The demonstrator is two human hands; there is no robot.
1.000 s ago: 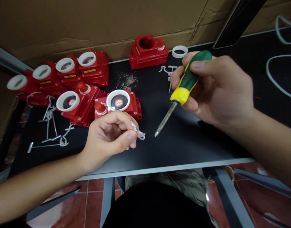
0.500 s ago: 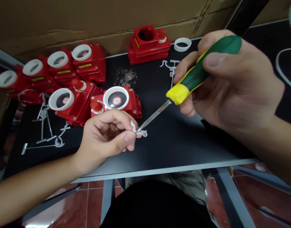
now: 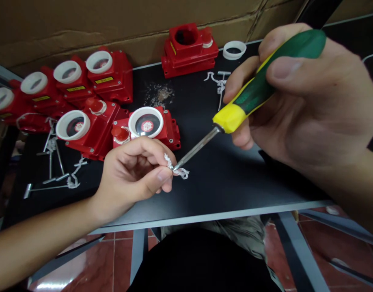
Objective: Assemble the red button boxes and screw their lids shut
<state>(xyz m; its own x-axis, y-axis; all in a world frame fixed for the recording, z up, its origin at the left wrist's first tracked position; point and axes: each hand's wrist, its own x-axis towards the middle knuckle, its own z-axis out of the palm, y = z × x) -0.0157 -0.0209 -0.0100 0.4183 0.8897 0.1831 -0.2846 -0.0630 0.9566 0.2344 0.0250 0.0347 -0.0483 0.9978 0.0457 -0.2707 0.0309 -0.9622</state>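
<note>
Between the thumb and fingers of my left hand (image 3: 134, 176) is a small metal screw with a white cord (image 3: 182, 173) around or beside it. My right hand (image 3: 308, 85) grips a green and yellow screwdriver (image 3: 256, 91), whose shaft slants down to the left. Its tip meets the small metal piece at my left fingertips. Just behind my left hand sits a red box (image 3: 171, 136) with a white ring and a red cap. A second red box (image 3: 98, 138) lies left of it.
Several red boxes (image 3: 113, 83) stand at the back left. An open red box (image 3: 189, 52) and a white ring (image 3: 234, 50) are at the back. Metal T-bars with cord (image 3: 52, 187) lie left. Debris (image 3: 160, 95) dots the black table (image 3: 204, 198).
The view has shifted slightly, so the boxes appear a little further left and higher. My right hand appears slightly further right, and the screwdriver tip stays at my left fingertips.
</note>
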